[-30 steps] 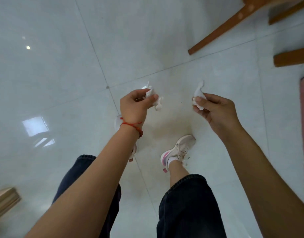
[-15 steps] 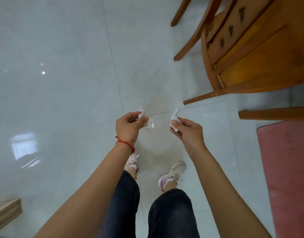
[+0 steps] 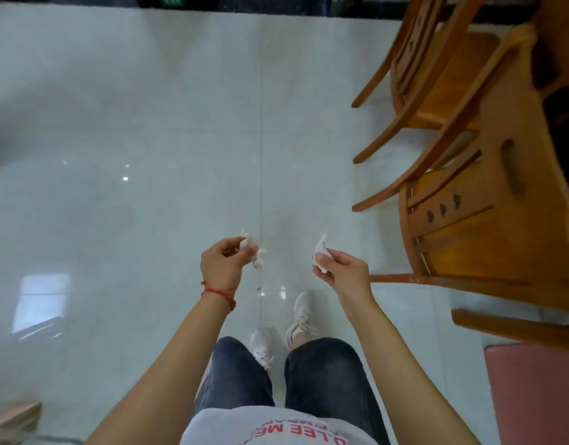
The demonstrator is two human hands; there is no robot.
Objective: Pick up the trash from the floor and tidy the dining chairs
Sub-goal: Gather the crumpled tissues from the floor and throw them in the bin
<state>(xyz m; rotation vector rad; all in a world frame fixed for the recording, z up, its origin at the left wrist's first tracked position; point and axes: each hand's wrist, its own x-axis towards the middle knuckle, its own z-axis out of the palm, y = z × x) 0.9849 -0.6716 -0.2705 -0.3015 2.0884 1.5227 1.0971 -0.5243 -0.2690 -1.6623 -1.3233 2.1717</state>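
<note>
Both hands held crumpled tissue above the tiled floor, beside the wooden chairs.

The left hand (image 3: 223,263), a red string bracelet (image 3: 219,293) on its wrist, pinched a white tissue wad (image 3: 253,252) between thumb and curled fingers; the right hand (image 3: 342,271) pinched a second tissue scrap (image 3: 320,252), the two pieces held apart at about the same height. Below them stood white sneakers (image 3: 300,314) on the glossy pale floor (image 3: 148,139). Two wooden dining chairs (image 3: 488,226) stood at the person's right, the nearer one close beside the right hand, and a pink mat (image 3: 533,393) lay at the lower right corner.
</note>
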